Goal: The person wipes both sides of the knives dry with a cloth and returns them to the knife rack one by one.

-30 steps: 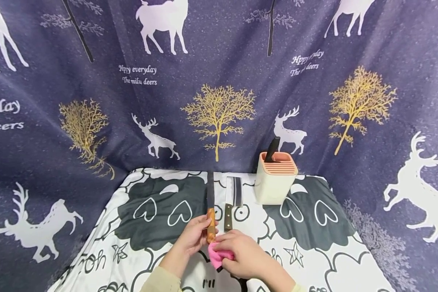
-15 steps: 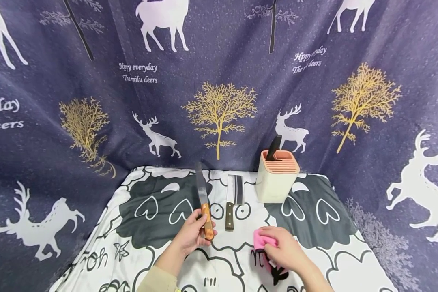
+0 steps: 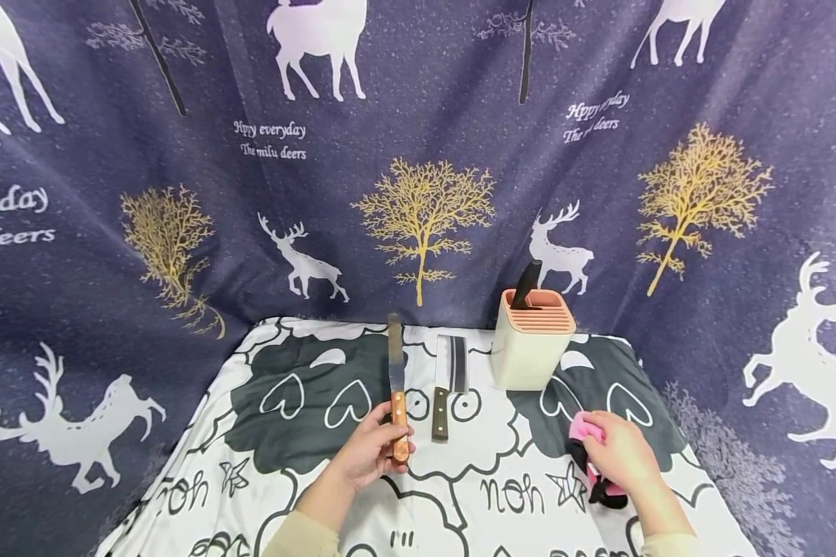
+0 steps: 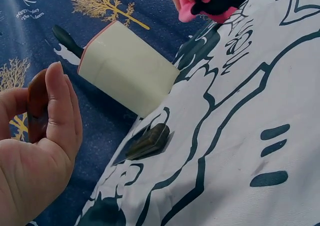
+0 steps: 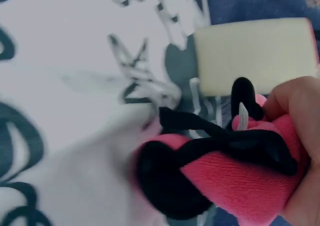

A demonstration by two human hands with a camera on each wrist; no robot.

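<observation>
My left hand (image 3: 371, 450) grips the wooden handle of a long-bladed knife (image 3: 400, 424), its blade pointing away toward the backdrop. In the left wrist view only the brown handle end (image 4: 38, 106) shows between thumb and fingers. Off to the right, my right hand (image 3: 620, 449) holds a bunched pink and black cloth (image 3: 585, 427); the right wrist view shows the fuzzy pink cloth (image 5: 235, 186) with black patches and a small white tag. A cleaver (image 3: 442, 414) with a dark riveted handle lies on the cover just right of the held knife.
A cream knife block (image 3: 529, 360) with an orange slotted top stands at the back right, a black-handled knife (image 3: 527, 283) in it. A patterned white and dark cover (image 3: 453, 503) lies over the table. A deer-print curtain (image 3: 320, 193) hangs behind.
My right hand has moved away from the knife handle to the far right with the cloth. The left hand keeps the knife, whose blade swung left and then back nearly straight.
</observation>
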